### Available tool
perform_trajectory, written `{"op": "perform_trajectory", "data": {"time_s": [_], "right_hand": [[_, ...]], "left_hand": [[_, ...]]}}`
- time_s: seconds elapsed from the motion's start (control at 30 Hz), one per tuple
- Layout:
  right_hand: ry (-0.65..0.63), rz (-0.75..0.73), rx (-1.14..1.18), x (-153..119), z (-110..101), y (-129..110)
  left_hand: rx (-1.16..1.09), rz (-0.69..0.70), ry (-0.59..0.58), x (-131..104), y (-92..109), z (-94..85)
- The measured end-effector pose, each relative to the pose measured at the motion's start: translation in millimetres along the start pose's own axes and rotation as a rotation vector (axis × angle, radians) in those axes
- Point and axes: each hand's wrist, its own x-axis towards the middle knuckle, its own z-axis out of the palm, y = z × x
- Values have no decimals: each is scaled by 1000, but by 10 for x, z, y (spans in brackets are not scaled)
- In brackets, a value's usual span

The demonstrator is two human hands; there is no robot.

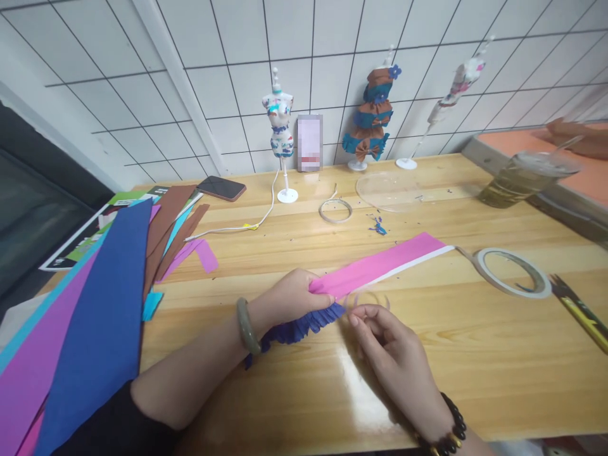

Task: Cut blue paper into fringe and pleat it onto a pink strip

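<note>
My left hand (294,296) pinches the near end of a pink paper strip (384,261) together with a gathered blue ruffle (304,326), which hangs below the fingers. White tape (411,265) runs along the strip's lower edge and joins, at the far end, a tape roll (513,272) lying on the table. Just right of the ruffle's tip, my right hand (392,342) has thumb and forefinger pressed together; anything between them is too small to make out. A thin curled strip (373,297) shows behind its fingers.
Coloured paper sheets (104,297) cover the left side, near a dark phone (221,188). Along the wall stand a painted mannequin (278,126), a dressed one (375,120) and a tilted one (463,82). A yellow-black cutter (582,313) and a drink cup (517,180) are at right.
</note>
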Motion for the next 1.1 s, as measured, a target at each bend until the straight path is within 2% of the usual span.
{"op": "perform_trajectory", "data": {"time_s": [0.17, 0.23, 0.33, 0.5, 0.6, 0.7, 0.8, 0.87, 1.0, 1.1], "right_hand": [[134, -291, -394, 2, -186, -77], [97, -360, -547, 29, -225, -102], [9, -378, -666, 58, -213, -85], [-14, -356, -657, 76, -225, -17], [-26, -335, -653, 91, -313, -28], [-99, -307, -644, 104, -393, -53], [-143, -298, -651, 107, -420, -49], [-118, -350, -659, 99, -406, -34], [1, -579, -670, 55, -328, -39], [-9, -724, -695, 26, -240, -97]], "left_hand": [[-12, -22, -33, -10, -11, -40], [-37, -37, -37, -19, 13, -49], [-65, -44, -45, -22, 39, -67], [-52, -31, -93, 19, -34, -133], [-80, 17, -165, 41, -84, -184], [-69, 86, -246, 28, -83, -255], [18, 41, -331, -14, -83, -353], [54, -19, -381, -45, -111, -427], [122, -75, -430, -97, -199, -559], [177, -77, -445, -137, -234, -633]]}}
